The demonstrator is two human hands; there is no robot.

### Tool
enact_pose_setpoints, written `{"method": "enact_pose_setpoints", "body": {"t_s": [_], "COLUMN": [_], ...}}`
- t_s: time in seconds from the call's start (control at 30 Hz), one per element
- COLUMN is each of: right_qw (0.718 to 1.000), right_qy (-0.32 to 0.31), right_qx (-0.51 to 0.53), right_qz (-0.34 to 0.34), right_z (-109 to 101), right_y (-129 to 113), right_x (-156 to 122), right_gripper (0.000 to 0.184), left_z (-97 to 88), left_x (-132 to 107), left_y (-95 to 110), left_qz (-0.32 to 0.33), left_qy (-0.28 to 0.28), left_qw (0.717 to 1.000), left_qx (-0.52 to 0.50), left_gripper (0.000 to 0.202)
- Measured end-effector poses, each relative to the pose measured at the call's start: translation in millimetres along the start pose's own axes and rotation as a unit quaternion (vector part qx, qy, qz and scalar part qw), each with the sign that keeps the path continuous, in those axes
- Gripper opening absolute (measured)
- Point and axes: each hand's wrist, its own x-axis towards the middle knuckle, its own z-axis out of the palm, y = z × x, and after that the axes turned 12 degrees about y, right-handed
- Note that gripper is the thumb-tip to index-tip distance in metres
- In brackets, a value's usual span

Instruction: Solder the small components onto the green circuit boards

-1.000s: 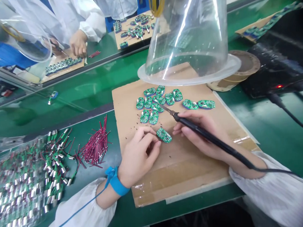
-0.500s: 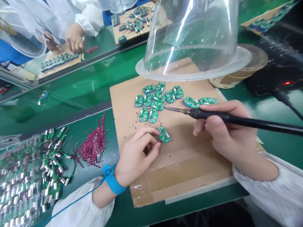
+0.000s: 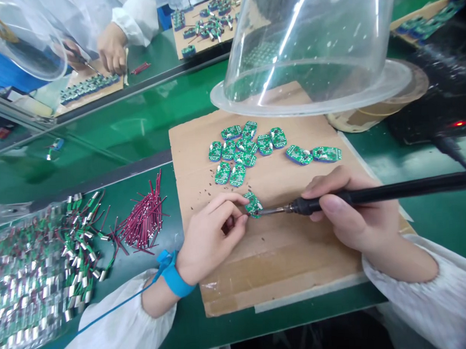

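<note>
My left hand rests on a cardboard sheet, fingers pinched against a small green circuit board that lies on it. My right hand is wrapped round a black soldering iron; its metal tip touches the lower edge of that board. A cluster of several more green boards lies further back on the cardboard. A blue wrist strap with a blue cord circles my left wrist.
A clear plastic dome hangs over the back of the cardboard. Red wire pieces and a bag of green-and-silver parts lie left. A tape roll and black unit with a red light sit right. Another person's hands work across the table.
My right hand has swung the soldering iron down and left, from near the cluster of boards to the single board by my left fingers. The left hand has stayed put.
</note>
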Motion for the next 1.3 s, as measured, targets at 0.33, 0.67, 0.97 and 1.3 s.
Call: {"method": "enact_pose_setpoints", "body": {"t_s": [0.33, 0.67, 0.97, 1.3], "right_qw": [0.998, 0.997, 0.997, 0.998], "right_qy": [-0.03, -0.036, -0.04, -0.028], "right_qx": [-0.05, -0.058, -0.064, -0.053], "right_qz": [-0.018, -0.02, -0.025, -0.027], "right_z": [0.8, 1.0, -0.2, 0.6], "right_y": [-1.7, -3.0, -3.1, -2.2], "right_x": [0.2, 1.2, 2.2, 1.7], "right_gripper": [0.006, 0.006, 0.006, 0.008], "left_z": [-0.2, -0.2, -0.3, -0.3], "left_x": [-0.1, 0.3, 0.1, 0.8], "left_y": [0.2, 0.3, 0.2, -0.4], "left_qz": [-0.004, -0.003, -0.004, -0.007], "left_qy": [-0.001, 0.002, 0.0, 0.001], "left_qw": [1.0, 1.0, 1.0, 1.0], "left_qx": [-0.003, -0.005, -0.009, -0.016], "left_gripper": [0.014, 0.015, 0.015, 0.015]}}
